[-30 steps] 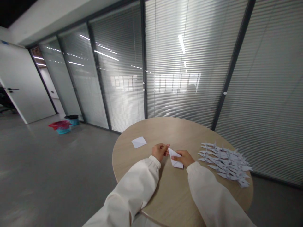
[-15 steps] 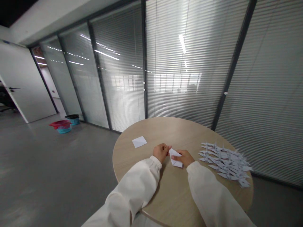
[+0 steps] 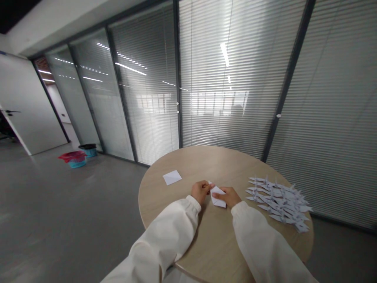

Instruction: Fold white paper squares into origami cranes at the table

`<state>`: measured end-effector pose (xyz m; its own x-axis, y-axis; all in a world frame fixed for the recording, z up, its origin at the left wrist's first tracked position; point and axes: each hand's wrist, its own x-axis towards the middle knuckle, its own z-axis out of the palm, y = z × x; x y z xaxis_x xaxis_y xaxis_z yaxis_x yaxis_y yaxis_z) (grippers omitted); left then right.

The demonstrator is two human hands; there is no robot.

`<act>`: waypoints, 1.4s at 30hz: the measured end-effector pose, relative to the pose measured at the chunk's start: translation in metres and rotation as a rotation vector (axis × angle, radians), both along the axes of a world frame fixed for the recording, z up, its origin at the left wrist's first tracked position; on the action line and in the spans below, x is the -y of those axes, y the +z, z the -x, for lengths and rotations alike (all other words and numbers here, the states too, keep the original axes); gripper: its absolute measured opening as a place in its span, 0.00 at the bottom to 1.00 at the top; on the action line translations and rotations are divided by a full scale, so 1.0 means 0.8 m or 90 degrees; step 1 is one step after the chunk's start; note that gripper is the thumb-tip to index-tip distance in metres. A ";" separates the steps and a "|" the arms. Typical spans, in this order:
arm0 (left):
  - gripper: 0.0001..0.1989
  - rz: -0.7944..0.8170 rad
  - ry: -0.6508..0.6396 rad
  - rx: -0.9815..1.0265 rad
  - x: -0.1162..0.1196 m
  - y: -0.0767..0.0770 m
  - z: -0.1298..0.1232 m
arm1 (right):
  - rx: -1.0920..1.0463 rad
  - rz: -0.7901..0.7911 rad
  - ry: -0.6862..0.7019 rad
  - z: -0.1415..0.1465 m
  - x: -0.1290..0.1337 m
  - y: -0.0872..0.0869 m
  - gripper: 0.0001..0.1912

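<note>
A folded white sheet of paper (image 3: pixel 218 201) is held between my two hands above the round table. My left hand (image 3: pixel 201 191) is closed, its thumb and fingertips pinching the paper's upper left corner. My right hand (image 3: pixel 230 196) grips the paper from the right, thumb lying across its face and the other fingers mostly behind it. Beyond my left hand, a second piece of white paper (image 3: pixel 172 177) lies flat on the table. To the right of my right hand spreads a group of several folded paper cranes (image 3: pixel 278 200), packed in rows.
The round wooden table (image 3: pixel 206 157) stands close to a glass partition with blinds (image 3: pixel 235 129). On the floor at the left are a bin with a red liner (image 3: pixel 77 160) and a bin with a black liner (image 3: pixel 89 150). A white door (image 3: pixel 32 106) stands at the far left.
My left fingers have shifted slightly onto the paper's upper corner, which now sticks up behind them. My right hand keeps its grip. The whole view has shifted a little.
</note>
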<state>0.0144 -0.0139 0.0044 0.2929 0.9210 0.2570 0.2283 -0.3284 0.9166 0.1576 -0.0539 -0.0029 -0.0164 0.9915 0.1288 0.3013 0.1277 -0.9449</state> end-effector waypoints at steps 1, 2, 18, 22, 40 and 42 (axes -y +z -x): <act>0.20 -0.019 0.016 -0.023 0.000 0.001 0.001 | -0.005 0.001 0.007 0.000 0.000 -0.001 0.19; 0.20 -0.040 0.031 -0.048 0.001 0.002 0.002 | -0.011 0.000 0.013 0.000 -0.001 -0.002 0.19; 0.19 -0.146 0.079 -0.167 0.008 0.010 0.003 | -0.013 -0.048 0.007 0.001 -0.003 -0.008 0.17; 0.19 -0.044 0.016 -0.013 0.003 0.004 -0.001 | -0.003 -0.062 -0.013 -0.001 -0.005 -0.009 0.19; 0.20 0.101 -0.097 -0.025 -0.001 0.000 0.001 | 0.023 -0.130 -0.090 -0.008 -0.003 0.004 0.20; 0.21 0.112 -0.123 -0.041 0.002 0.001 0.000 | 0.021 -0.128 -0.081 -0.007 -0.002 0.006 0.19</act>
<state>0.0140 -0.0156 0.0048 0.4782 0.8753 0.0723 0.2367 -0.2078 0.9491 0.1633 -0.0524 0.0021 0.0999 0.9404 0.3251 0.3569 0.2711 -0.8939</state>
